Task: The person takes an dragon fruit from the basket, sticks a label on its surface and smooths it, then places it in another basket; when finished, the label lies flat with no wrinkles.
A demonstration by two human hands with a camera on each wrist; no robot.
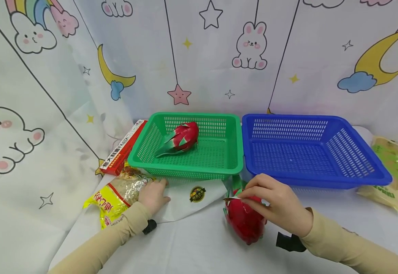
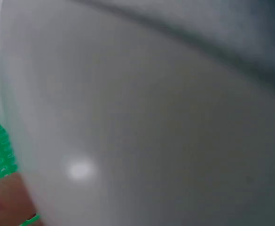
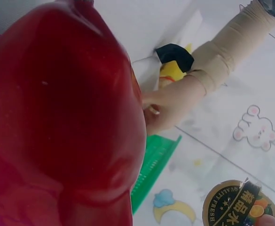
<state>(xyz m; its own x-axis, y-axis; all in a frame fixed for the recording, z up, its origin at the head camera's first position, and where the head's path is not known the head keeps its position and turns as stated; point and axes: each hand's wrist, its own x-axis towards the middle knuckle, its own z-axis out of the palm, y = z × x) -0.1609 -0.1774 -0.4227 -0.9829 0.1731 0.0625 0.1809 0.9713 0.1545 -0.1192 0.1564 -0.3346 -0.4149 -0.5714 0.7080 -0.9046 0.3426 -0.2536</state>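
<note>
My right hand pinches a round dark fruit sticker between thumb and fingers, just over a red dragon fruit on the table. That fruit fills the left of the right wrist view. My left hand holds the left end of a white sticker sheet, which bears one round dark label; its fingertips are partly hidden. Close beside that hand lies a yellow snack bag. A blurred whitish surface covers most of the left wrist view, with a finger at its edge.
A green basket holds another dragon fruit. Right of it stands a blue basket. A red pasta box leans at the left, and a green-and-tan packet lies at the far right. Black pieces lie near the wrists.
</note>
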